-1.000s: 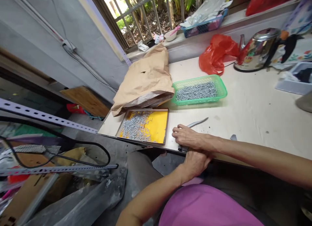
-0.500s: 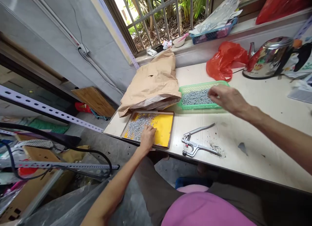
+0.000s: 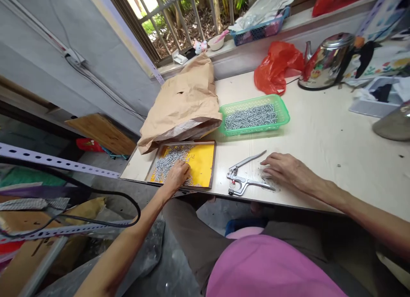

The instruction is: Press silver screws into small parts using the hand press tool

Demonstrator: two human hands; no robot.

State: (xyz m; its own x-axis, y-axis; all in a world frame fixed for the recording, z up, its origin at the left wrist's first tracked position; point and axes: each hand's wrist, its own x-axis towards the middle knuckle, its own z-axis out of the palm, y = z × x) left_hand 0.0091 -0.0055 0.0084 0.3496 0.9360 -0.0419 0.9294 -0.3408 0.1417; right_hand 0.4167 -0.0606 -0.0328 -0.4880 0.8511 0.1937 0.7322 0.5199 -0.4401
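Observation:
My left hand (image 3: 178,174) rests over a shallow tray (image 3: 209,177) with a yellow bottom, its fingers curled down at the edge of a heap of small shiny metal pins (image 3: 166,163). Whatever those fingers hold is hidden beneath them. Just past the handle ends of the silver spring-loaded pliers (image 3: 245,182), my right hand (image 3: 288,171) hovers low or lies on the table, fingers stretched out and slightly apart. No object shows in it. Farther back, a green plastic basket (image 3: 282,117) holds many similar metal pins (image 3: 251,116).
A large brown paper bag (image 3: 188,96) lies behind the tray, beside the basket. A red plastic bag (image 3: 272,68), a steel kettle (image 3: 329,62) and a grey bin (image 3: 368,104) stand at the back right. The table's front edge (image 3: 288,203) runs close to my lap.
My right hand has come back from the green basket toward the pliers, and its fingers have spread. My left hand stays at the tray. The camera view has shifted right.

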